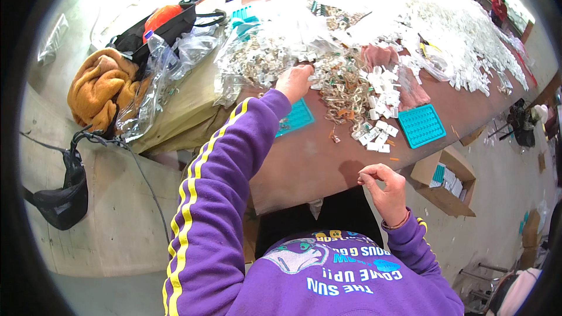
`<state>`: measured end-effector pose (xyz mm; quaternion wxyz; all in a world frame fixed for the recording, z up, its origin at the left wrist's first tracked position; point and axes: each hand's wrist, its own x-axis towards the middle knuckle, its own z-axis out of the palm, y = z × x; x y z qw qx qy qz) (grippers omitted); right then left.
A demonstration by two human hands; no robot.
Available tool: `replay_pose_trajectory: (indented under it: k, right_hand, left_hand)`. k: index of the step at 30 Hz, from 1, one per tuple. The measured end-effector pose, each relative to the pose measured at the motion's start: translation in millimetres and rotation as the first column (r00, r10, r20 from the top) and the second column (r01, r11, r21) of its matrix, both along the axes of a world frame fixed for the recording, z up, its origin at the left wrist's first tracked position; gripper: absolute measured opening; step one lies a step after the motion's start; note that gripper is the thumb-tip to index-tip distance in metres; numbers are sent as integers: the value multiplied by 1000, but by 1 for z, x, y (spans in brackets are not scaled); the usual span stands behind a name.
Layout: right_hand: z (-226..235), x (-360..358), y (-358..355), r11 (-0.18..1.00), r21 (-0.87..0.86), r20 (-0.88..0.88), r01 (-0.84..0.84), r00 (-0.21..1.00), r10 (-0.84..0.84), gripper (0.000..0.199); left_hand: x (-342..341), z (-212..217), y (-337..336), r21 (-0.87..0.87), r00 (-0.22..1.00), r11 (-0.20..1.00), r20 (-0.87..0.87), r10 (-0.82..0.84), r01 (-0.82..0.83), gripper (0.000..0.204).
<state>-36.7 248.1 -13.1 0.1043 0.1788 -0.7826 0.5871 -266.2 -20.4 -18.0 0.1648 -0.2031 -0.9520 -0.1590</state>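
Note:
My left hand (295, 83) is stretched over the table to the near edge of a heap of small white parts (260, 61). Its fingers are bent together; anything between their tips is too small to make out. Partly under my left wrist lies a teal grid tray (297, 118). My right hand (384, 192) hovers by the table's front edge, thumb and forefinger pinched; what they hold, if anything, does not show. Beyond it are loose white rectangular plastic pieces (380, 134) and a tangle of clear and brownish small parts (345, 90). Another teal tray (421, 126) sits to their right.
A big mound of white pieces (456, 29) covers the far right, with yellow-handled pliers (430, 47) beside it. Pinkish cloth (414, 90) lies mid-table. At left are an orange-brown fleece (102, 88) and a plastic bottle (163, 52). An open carton (448, 181) stands below right.

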Motion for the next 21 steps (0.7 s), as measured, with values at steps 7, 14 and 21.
replay_pose_trajectory:
  k: [7, 14, 21]
  right_hand:
    - [-2, -5, 12, 1000, 13, 30, 11, 999, -11, 4]
    - [19, -47, 1, 964, 265, -184, -2, 982, 52, 4]
    - [42, -189, -63, 768, 600, -650, 222, 696, 306, 8]
  left_hand:
    - [-3, 5, -7, 65, 998, 996, 7, -57, 56, 22]
    - [84, 43, -21, 458, 988, 889, 124, -91, 24, 22]
    - [210, 22, -28, 725, 759, 665, 532, -375, -179, 21]
